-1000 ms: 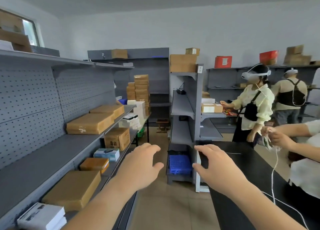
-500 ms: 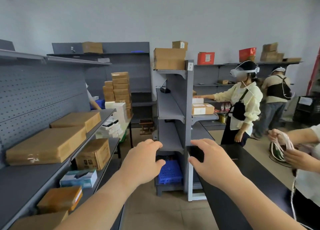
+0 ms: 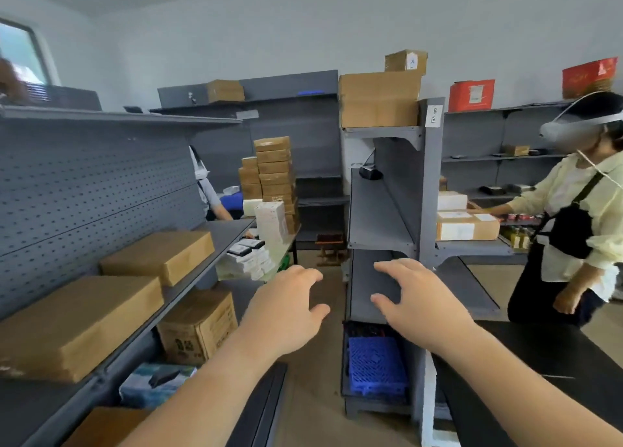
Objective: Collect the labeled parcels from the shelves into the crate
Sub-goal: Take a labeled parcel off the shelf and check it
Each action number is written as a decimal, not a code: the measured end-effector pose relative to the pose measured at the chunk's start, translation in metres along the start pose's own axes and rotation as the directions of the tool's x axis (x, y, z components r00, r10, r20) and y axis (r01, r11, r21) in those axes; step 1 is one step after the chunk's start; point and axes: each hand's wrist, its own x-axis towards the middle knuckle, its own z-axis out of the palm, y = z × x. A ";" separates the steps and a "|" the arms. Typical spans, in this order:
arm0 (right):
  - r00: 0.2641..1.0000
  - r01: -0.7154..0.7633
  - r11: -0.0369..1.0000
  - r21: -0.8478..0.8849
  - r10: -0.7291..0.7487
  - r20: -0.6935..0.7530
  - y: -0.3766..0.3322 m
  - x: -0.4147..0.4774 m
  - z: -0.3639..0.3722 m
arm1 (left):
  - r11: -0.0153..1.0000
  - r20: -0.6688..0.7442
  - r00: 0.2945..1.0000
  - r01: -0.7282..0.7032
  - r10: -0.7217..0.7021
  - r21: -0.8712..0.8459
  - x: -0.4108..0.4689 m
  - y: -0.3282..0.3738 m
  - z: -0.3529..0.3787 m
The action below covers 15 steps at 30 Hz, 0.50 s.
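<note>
View has advanced toward the middle rack [image 3: 381, 217] since the earlier frame. Left hand [image 3: 286, 315] and right hand [image 3: 418, 308] hover empty, fingers [image 3: 391, 266] spread wide. Parcels [image 3: 77, 325] lie on the left shelf [image 3: 232, 231]; blue crate [image 3: 376, 365] sits at the rack's foot

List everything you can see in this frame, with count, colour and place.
flat parcels: two, brown, left middle shelf
printed carton: one, brown, left lower shelf
teal box: one, teal, left lower shelf
stacked cartons: many, brown, far table
white boxes: several, white, far table
top cartons: two, brown, atop centre rack
blue crate: one, blue, bottom of centre rack
labelled parcel: one, brown with white labels, right shelf
red boxes: two, red, top right shelf
black table: one, black, near right
person in headset: one, pale yellow shirt, right
left hand: open, empty, mid-air
right hand: open, empty, mid-air
</note>
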 end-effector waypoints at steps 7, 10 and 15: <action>0.946 0.261 0.959 0.111 -0.277 0.169 -0.060 0.106 0.091 | 0.950 -0.051 0.952 0.304 -0.301 0.072 0.014 -0.107 -0.014; 0.904 0.355 0.920 0.165 -0.382 0.189 -0.096 0.139 0.127 | 0.907 -0.092 0.905 0.419 -0.414 0.038 0.008 -0.152 -0.025; 0.811 0.485 0.840 0.242 -0.536 0.234 -0.159 0.187 0.182 | 0.800 -0.184 0.785 0.601 -0.591 -0.007 -0.002 -0.226 -0.040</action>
